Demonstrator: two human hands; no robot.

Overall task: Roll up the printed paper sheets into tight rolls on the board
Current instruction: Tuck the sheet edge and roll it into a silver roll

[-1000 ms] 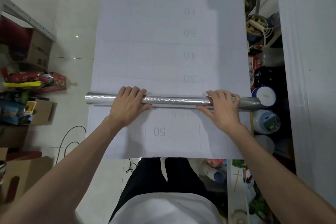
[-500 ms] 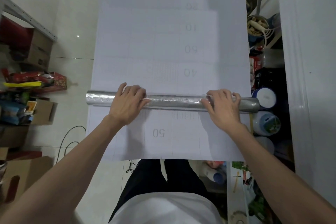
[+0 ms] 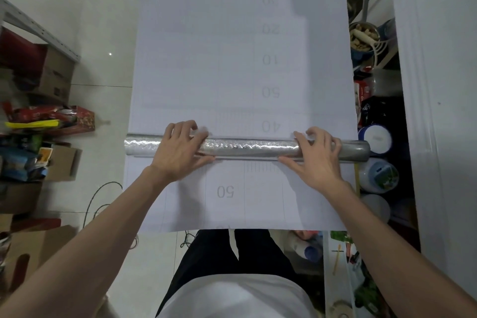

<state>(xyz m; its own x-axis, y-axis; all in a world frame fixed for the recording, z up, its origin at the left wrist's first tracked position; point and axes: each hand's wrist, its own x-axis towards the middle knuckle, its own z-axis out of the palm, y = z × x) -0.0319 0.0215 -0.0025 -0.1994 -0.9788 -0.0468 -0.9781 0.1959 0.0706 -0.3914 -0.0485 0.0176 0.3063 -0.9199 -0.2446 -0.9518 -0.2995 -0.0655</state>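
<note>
Landmark = silver roll (image 3: 247, 148), lying crosswise on the printed sheet (image 3: 240, 59). Left of the roll: cardboard boxes (image 3: 55, 75), a red pack pile (image 3: 51, 117) and a black cable (image 3: 103, 196) on the tiled floor (image 3: 103, 33), all clear of the sheet's left edge. The roll's left end overhangs that edge; free floor beside it.

Left hand (image 3: 180, 152) lies over the roll left of centre, fingers (image 3: 178, 129) loosely spread and curled over the top, tips on the sheet just beyond, thumb on the near side.

Sheet runs far past the roll, flat, numbers 40, 50, 10, 20 printed on it; near flap marked 50 ends just above the person's legs.

Right hand (image 3: 318, 155) is on the roll right of centre, fingers (image 3: 313, 137) curled over the top, thumb flat along the near side.

Right end of the roll overhangs the sheet and sits just beside white jars (image 3: 376, 137); tight there, white panel (image 3: 438, 85) further right.
</note>
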